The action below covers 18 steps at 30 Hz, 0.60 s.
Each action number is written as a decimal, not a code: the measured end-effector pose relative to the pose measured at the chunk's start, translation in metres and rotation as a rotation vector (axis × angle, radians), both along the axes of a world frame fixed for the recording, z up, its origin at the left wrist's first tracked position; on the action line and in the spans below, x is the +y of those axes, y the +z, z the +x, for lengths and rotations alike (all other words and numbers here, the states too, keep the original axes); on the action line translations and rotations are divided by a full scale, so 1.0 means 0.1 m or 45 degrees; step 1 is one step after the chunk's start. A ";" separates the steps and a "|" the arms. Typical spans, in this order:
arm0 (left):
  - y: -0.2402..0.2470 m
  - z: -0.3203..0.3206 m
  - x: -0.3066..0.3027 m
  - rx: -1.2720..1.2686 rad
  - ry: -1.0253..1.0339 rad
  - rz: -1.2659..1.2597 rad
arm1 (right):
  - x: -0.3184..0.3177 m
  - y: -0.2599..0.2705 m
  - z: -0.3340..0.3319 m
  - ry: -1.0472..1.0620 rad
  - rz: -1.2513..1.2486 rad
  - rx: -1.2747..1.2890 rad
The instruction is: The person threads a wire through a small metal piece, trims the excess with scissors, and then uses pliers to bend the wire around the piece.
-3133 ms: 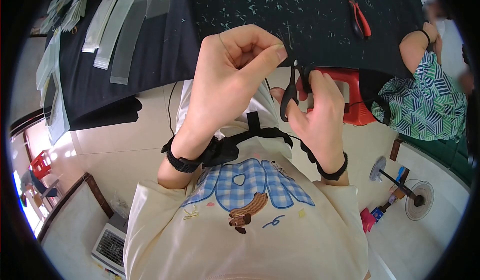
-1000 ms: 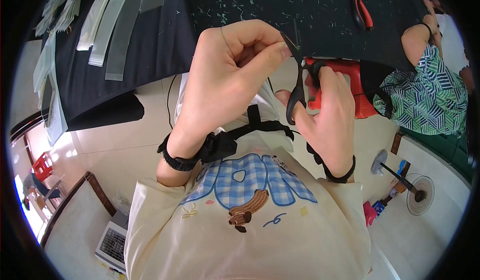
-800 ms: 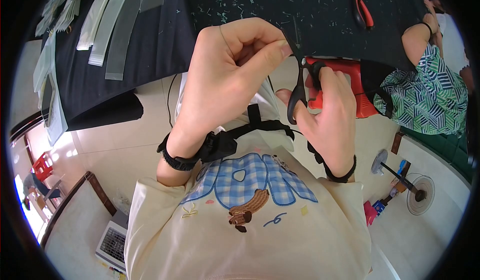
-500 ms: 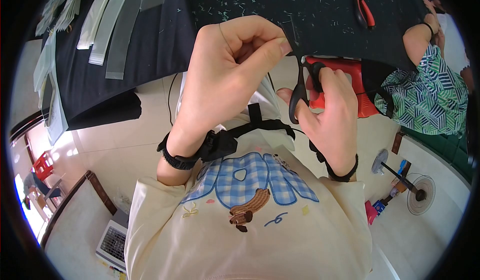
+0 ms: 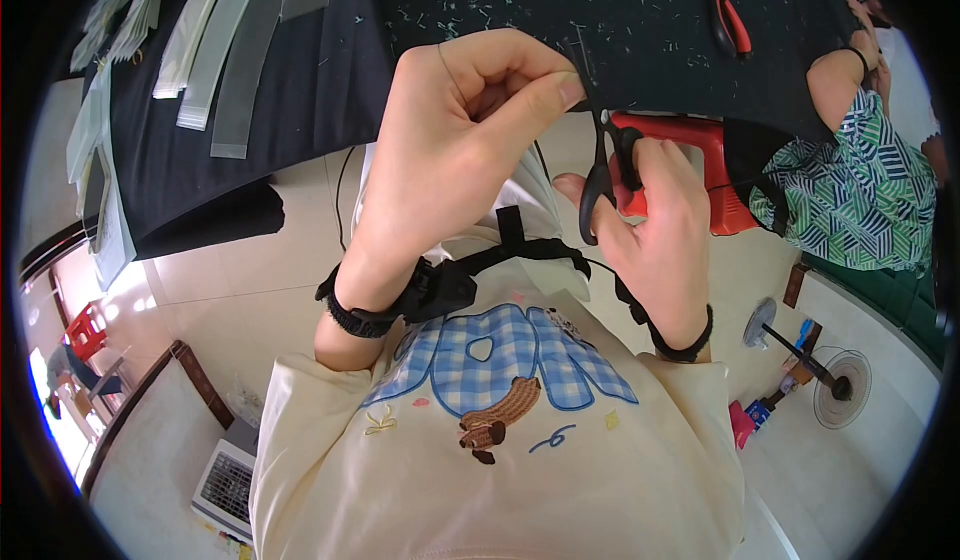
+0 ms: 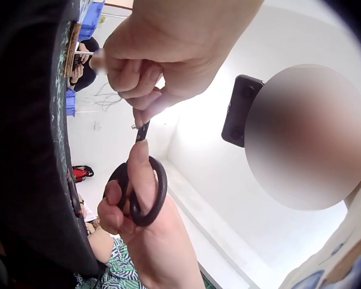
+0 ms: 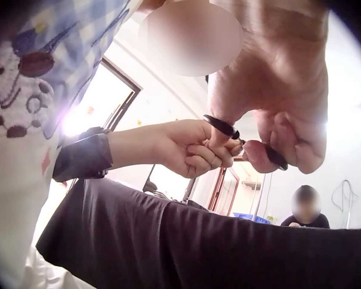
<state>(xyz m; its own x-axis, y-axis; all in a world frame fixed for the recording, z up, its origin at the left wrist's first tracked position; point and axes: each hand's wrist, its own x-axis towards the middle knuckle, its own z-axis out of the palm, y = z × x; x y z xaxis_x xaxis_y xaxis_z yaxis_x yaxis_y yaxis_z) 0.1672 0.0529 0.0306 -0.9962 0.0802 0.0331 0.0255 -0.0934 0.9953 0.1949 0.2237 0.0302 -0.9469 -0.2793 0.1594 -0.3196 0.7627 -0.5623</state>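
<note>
In the head view my left hand [image 5: 450, 150] pinches a thin strand [image 5: 580, 48] between thumb and index fingertip; its kind is too fine to tell. A fine dark line [image 5: 446, 68] crosses that index finger near the knuckle. My right hand [image 5: 665, 225] grips black-handled scissors [image 5: 595, 203], with thumb and a finger through the loops. The scissors point up and away, their blades right at the left fingertips. From the left wrist view, the loops [image 6: 162, 195] sit round the right fingers below the left hand [image 6: 174, 54]. The right wrist view hides most of the blades behind fingers.
A black-covered table [image 5: 500, 20] lies ahead, strewn with small green clippings. Red-handled pliers [image 5: 725, 20] lie on it at right. Clear plastic sleeves [image 5: 245, 80] and card bundles [image 5: 140, 25] lie at left. Another person in a patterned garment [image 5: 850, 190] sits at right, near a red stool [image 5: 715, 170].
Compared with three seconds ago, the scissors have risen from below the left fingertips to right beside them. Both hands have shifted slightly up; the left keeps its pinch. The last half second shows little movement.
</note>
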 end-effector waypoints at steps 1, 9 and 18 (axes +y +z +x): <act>0.00 0.00 0.01 -0.024 0.001 0.012 | 0.00 -0.01 0.00 -0.021 -0.043 -0.016; 0.04 0.02 0.01 -0.122 -0.030 -0.034 | 0.06 0.05 0.00 -0.121 -0.276 -0.218; 0.03 0.04 0.03 -0.065 0.002 0.040 | -0.01 0.03 0.03 -0.089 0.029 -0.100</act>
